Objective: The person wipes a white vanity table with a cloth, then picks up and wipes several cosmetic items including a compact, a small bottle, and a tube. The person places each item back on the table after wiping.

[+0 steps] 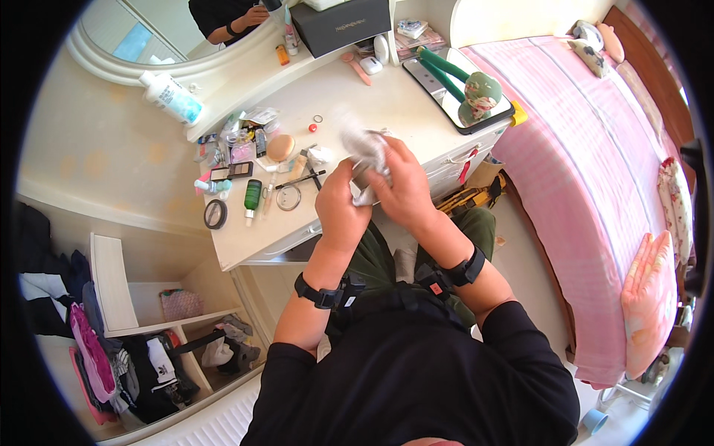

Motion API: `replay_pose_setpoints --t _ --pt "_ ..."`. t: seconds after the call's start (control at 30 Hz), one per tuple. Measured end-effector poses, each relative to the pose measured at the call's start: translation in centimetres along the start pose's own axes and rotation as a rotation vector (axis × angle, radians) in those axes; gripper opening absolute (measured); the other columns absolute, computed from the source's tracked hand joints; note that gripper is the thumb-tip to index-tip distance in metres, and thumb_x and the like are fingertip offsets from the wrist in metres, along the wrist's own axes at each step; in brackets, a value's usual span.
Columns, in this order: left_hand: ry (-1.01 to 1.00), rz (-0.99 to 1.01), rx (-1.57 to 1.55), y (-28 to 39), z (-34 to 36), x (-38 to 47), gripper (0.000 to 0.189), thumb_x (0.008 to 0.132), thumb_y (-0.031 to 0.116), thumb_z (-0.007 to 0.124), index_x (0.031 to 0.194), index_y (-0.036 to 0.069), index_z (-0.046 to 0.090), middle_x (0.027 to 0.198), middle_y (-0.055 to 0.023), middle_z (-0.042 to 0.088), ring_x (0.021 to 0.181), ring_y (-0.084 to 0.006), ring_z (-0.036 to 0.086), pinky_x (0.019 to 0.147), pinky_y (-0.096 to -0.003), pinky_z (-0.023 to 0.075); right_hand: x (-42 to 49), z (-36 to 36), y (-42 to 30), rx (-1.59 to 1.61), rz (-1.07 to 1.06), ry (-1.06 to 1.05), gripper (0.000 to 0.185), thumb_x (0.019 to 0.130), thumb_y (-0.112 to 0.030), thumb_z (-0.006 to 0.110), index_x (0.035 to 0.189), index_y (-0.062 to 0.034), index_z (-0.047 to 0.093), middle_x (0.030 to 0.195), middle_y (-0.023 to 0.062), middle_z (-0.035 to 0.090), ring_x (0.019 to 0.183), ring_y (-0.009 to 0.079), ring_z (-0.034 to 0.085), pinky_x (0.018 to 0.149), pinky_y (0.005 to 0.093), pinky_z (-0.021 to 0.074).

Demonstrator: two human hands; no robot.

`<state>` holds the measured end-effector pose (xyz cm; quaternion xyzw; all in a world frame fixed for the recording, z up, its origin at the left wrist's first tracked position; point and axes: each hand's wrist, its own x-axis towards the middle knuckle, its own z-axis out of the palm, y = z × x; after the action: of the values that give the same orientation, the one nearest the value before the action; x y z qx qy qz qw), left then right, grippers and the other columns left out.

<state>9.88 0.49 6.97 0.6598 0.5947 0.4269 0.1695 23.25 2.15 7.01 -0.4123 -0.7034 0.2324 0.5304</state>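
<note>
A pale grey-white cloth (365, 148), partly blurred, is bunched between my two hands above the front of a white dressing table (385, 106). My left hand (343, 209) grips its lower left side, and my right hand (404, 181) closes on it from the right. Something small and darker shows within the folds; what it is I cannot tell. Left of the hands lie a round compact puff (280, 148), a black pencil (301, 179), a green dropper bottle (252, 195), a clear ring-shaped item (288, 197) and an eyeshadow palette (231, 171).
A mirror tray (446, 83) with a green-handled floral object (482, 92) lies at the table's right. A white bottle (172, 97) stands by the oval mirror (162, 33). The pink-covered bed (558, 156) is at right, open shelves with clothes (150, 368) at lower left.
</note>
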Motion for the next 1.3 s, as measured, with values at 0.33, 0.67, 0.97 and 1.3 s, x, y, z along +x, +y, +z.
replay_pose_setpoints --t 0.33,0.67,0.97,1.3 --pt "0.224 0.254 -0.232 1.1 0.6 -1.1 0.049 0.069 0.004 0.083 0.113 0.000 0.061 0.100 -0.0127 0.067 0.090 -0.0234 0.066 0.081 -0.0335 0.0526 -0.6 0.7 1.1 1.306 0.798 0.091 0.036 0.105 -0.030 0.040 0.124 -0.0027 0.053 0.112 0.0084 0.062 0.102 0.0187 0.062 0.086 0.0349 0.0523" --pt "0.126 0.259 0.027 -0.6 0.4 -1.4 0.038 0.071 0.012 0.077 0.105 0.000 0.063 0.097 -0.0165 0.066 0.084 -0.0335 0.064 0.073 -0.0383 0.0514 -1.8 0.9 0.8 0.226 0.016 0.015 0.034 0.098 -0.021 0.050 0.122 0.0021 0.058 0.119 0.0178 0.058 0.104 0.0305 0.059 0.087 0.0391 0.0478" --pt "0.061 0.165 -0.031 -0.8 0.3 -0.7 0.030 0.076 0.009 0.074 0.103 -0.001 0.064 0.093 -0.0112 0.069 0.078 -0.0222 0.067 0.069 -0.0327 0.0518 -0.9 0.4 0.6 0.076 -0.073 -0.009 0.043 0.081 0.001 0.061 0.124 -0.0051 0.061 0.112 0.0192 0.060 0.099 0.0374 0.059 0.087 0.0399 0.0487" --pt "0.002 -0.404 -0.898 -4.3 -0.3 -0.5 0.038 0.082 0.009 0.078 0.114 -0.005 0.061 0.101 -0.0076 0.069 0.088 -0.0089 0.064 0.081 -0.0225 0.0513 5.3 -1.6 6.8 -0.583 0.007 -0.069 0.050 0.076 -0.013 0.072 0.125 -0.0105 0.063 0.133 0.0195 0.053 0.127 0.0374 0.047 0.103 0.0421 0.0419"
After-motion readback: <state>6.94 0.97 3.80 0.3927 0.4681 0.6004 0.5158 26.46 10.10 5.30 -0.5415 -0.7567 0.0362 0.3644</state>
